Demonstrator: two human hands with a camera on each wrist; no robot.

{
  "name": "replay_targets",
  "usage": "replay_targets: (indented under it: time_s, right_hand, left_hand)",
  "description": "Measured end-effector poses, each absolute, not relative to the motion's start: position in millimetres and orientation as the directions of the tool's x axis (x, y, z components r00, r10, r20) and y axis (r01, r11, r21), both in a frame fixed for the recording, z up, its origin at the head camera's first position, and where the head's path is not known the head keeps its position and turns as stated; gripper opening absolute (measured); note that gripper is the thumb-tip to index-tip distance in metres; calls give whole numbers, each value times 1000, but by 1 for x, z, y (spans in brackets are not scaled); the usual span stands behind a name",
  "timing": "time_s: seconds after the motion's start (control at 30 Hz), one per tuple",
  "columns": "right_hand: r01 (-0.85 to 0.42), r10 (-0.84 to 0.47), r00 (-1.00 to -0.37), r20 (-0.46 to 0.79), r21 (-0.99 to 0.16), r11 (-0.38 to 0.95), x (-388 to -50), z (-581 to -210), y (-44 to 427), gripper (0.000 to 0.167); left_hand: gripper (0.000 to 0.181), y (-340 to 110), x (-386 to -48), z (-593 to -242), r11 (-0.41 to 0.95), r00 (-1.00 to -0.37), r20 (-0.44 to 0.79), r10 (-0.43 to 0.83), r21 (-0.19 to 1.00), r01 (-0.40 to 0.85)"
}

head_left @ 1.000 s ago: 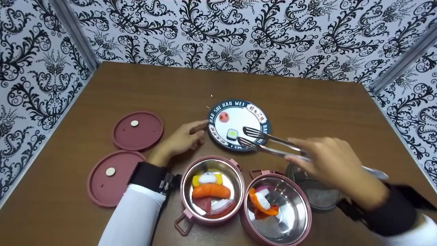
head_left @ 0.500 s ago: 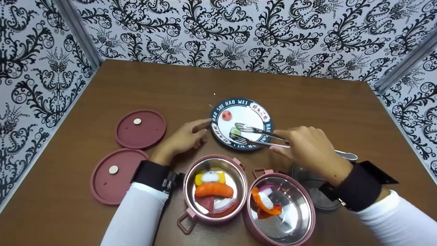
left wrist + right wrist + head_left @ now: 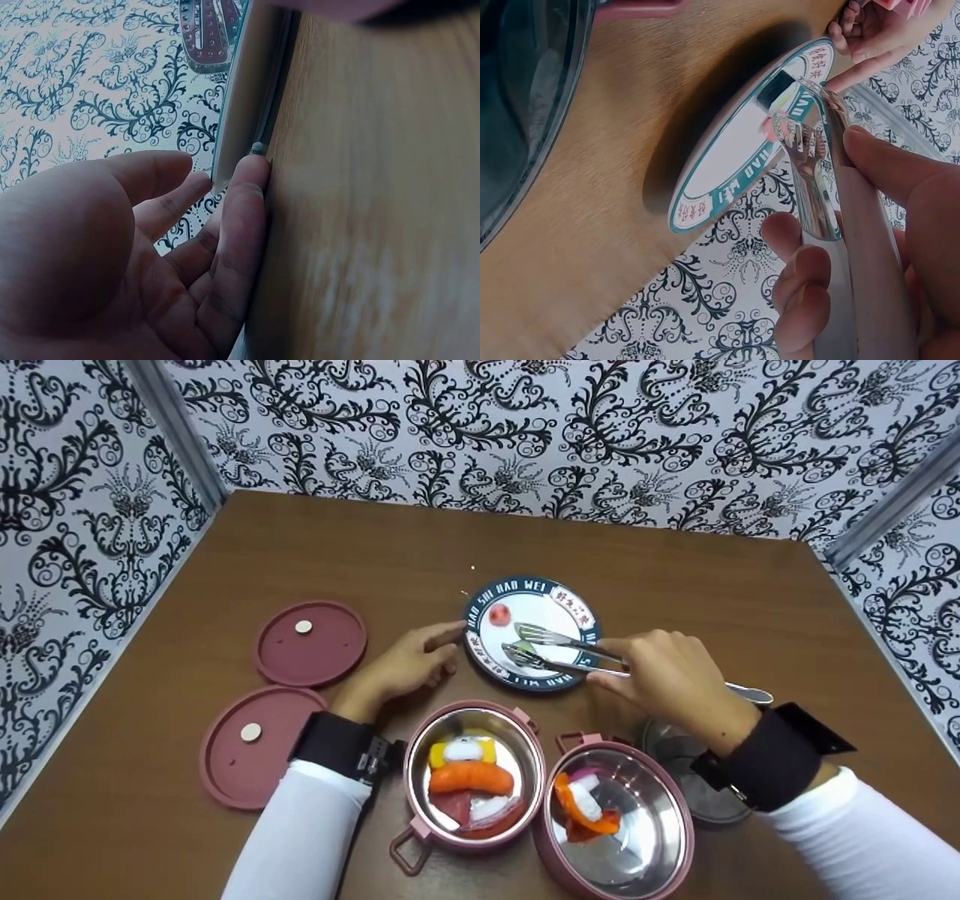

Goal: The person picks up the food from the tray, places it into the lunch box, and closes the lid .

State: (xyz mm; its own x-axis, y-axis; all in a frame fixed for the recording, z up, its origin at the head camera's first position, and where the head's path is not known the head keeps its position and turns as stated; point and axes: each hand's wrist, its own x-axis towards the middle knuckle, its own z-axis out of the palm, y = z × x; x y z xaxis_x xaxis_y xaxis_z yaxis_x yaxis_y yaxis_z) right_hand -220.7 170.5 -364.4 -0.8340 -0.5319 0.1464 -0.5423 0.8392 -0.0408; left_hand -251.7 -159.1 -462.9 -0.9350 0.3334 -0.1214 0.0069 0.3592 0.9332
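Note:
My right hand (image 3: pixel 667 675) holds metal tongs (image 3: pixel 536 636), their slotted heads low over a round plate (image 3: pixel 577 611) with a dark lettered rim. Between those heads lies a small sushi roll (image 3: pixel 776 91), dark outside with a pale green centre. Whether they squeeze it, I cannot tell. A round pink piece (image 3: pixel 499 615) sits on the plate's left part. My left hand (image 3: pixel 405 664) touches the plate's left edge with an extended index finger, the other fingers loosely bent. In the left wrist view, its fingertips (image 3: pixel 251 169) meet the edge near the tabletop.
Two pink-rimmed steel pots stand nearest me. The left pot (image 3: pixel 407 787) contains orange, yellow and red food pieces; the right pot (image 3: pixel 551 859) has orange and white ones. Two pink lids (image 3: pixel 311 645) lie left. A dark transparent lid (image 3: pixel 701 799) lies under my right forearm.
My right hand has moved left and brought the tongs over the sushi roll, their heads now on either side of it. The left hand keeps its place at the plate.

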Motion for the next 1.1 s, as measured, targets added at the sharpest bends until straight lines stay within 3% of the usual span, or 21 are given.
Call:
replay_targets:
  time_s: [0.73,1.1]
  right_hand:
    - [-524,-516,-850,104,-62,850,-216,-372,182,43]
    - [-539,-523,-833,180,-48,841,-195,-357,197,44]
  left_hand:
    - [48,-160,-251,-469,346,-931,-120,345,938,7]
    - [48,-160,-254,-466,363,-931,-115,346,931,20]
